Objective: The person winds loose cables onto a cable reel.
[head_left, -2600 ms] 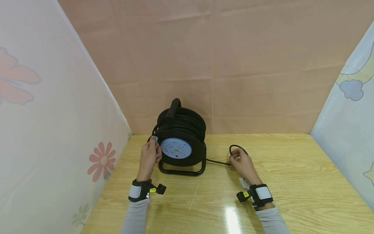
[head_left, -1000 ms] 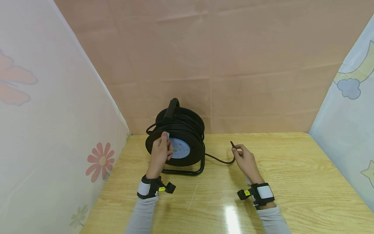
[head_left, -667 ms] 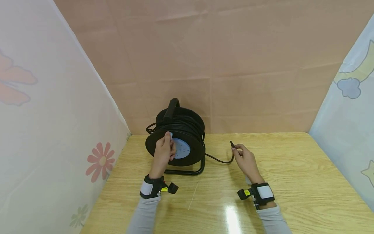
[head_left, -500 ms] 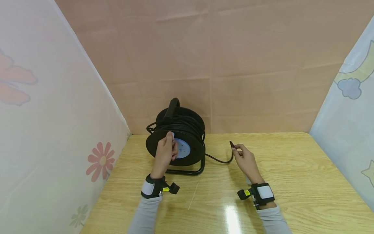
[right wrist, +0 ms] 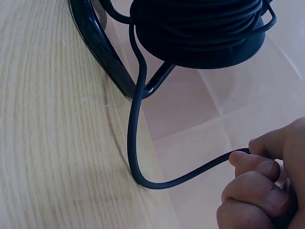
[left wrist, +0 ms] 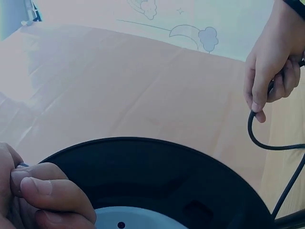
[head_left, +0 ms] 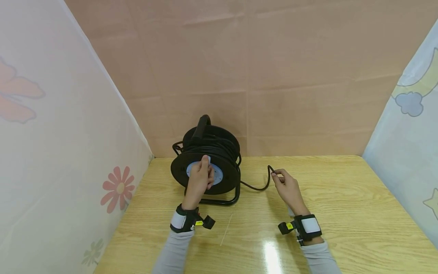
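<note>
A black cable reel [head_left: 179, 171] with a pale blue socket panel [head_left: 218, 174] stands on the table, its drum wound with black cable. In front of the panel, my left hand [head_left: 200, 176] pinches the reel's small light-blue winding knob [head_left: 209, 160] between thumb and curled fingers; most of the knob is hidden. To the right, my right hand [head_left: 288, 190] grips the loose black cable [head_left: 254, 188]. The right wrist view shows this cable [right wrist: 134, 138] hanging in a slack bend between the reel and the curled fingers [right wrist: 255, 193].
A tubular black stand [head_left: 219, 202] supports the reel on the wooden table [head_left: 342, 205], and a carry handle [head_left: 202, 128] rises on top. Partly under my right wrist lies a whitish piece [head_left: 290, 211]. Fabric walls close off the back and sides.
My left hand has moved rightward across the reel's front with the knob. The right hand has shifted slightly along, and the cable from the reel now sags in a bend instead of running nearly straight.
</note>
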Demonstrator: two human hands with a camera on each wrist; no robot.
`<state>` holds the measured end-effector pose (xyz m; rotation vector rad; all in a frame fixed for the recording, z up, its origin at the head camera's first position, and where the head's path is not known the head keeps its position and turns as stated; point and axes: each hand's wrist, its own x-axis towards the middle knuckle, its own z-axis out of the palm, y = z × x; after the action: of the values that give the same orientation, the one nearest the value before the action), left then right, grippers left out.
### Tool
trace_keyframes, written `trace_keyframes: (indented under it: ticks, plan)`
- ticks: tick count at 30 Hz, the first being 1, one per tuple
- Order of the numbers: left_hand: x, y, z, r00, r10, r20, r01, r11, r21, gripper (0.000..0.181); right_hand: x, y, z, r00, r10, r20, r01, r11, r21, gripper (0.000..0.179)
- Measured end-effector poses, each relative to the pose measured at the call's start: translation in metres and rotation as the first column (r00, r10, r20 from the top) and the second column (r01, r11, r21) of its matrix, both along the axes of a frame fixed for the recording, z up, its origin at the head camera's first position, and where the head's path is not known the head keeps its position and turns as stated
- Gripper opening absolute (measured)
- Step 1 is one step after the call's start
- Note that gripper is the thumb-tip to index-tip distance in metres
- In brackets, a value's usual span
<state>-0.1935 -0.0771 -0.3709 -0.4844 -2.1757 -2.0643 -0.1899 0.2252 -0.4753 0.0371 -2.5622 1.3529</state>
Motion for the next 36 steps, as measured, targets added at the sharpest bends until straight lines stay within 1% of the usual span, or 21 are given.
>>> trace_keyframes:
  ticks: [3,11,15,17,20,22,24,26,27,31,34,36]
  plan:
    - [0.0,0.004,-0.001,1.0,-0.005,-0.001,0.005,1.0,-0.003,0.067,0.0,0.001,0.0,1.0,0.006,-0.006,-0.006,1.0,-0.002,0.041]
    - [0.001,0.015,-0.005,0.998,-0.035,0.048,0.036,0.999,-0.019,0.066,0.0,0.001,0.001,1.0,0.015,-0.007,-0.015,1.0,-0.008,0.038]
    - [0.004,0.02,-0.005,0.997,-0.048,0.068,0.05,0.998,-0.031,0.06,0.0,0.0,0.0,1.0,0.019,-0.003,-0.019,1.0,-0.012,0.038]
    - [0.007,0.023,-0.003,0.995,-0.062,0.077,0.065,0.997,-0.034,0.057,0.0,0.0,0.0,1.0,0.02,-0.001,-0.02,1.0,-0.014,0.038]
    - [0.014,0.026,0.006,0.993,-0.086,0.085,0.09,0.995,-0.042,0.052,0.0,0.0,0.001,1.0,0.022,0.001,-0.022,1.0,-0.015,0.038]
    - [0.019,0.028,0.011,0.992,-0.089,0.088,0.094,0.994,-0.053,0.05,0.0,0.0,0.001,1.0,0.019,0.003,-0.019,1.0,-0.013,0.038]
    - [0.022,0.031,0.014,0.992,-0.092,0.089,0.097,0.993,-0.059,0.05,0.0,0.0,0.001,1.0,0.021,0.001,-0.021,1.0,-0.009,0.038]
    - [0.022,0.032,0.011,0.99,-0.097,0.102,0.103,0.993,-0.058,0.05,0.0,0.0,0.002,1.0,0.024,0.001,-0.024,1.0,-0.008,0.039]
    - [0.02,0.033,0.008,0.989,-0.098,0.108,0.105,0.993,-0.055,0.051,0.0,0.0,0.001,1.0,0.025,0.001,-0.025,1.0,-0.005,0.039]
    - [0.01,0.037,-0.013,0.987,-0.11,0.115,0.114,0.993,-0.029,0.056,0.0,0.0,0.0,1.0,0.028,-0.004,-0.028,1.0,0.01,0.039]
    - [0.008,0.038,-0.02,0.985,-0.129,0.114,0.134,0.991,-0.032,0.056,0.0,0.001,-0.002,0.999,0.032,-0.009,-0.032,0.999,0.02,0.037]
    - [0.007,0.04,-0.021,0.983,-0.143,0.118,0.148,0.988,-0.033,0.056,-0.001,0.001,-0.002,0.999,0.036,-0.012,-0.036,0.999,0.021,0.036]
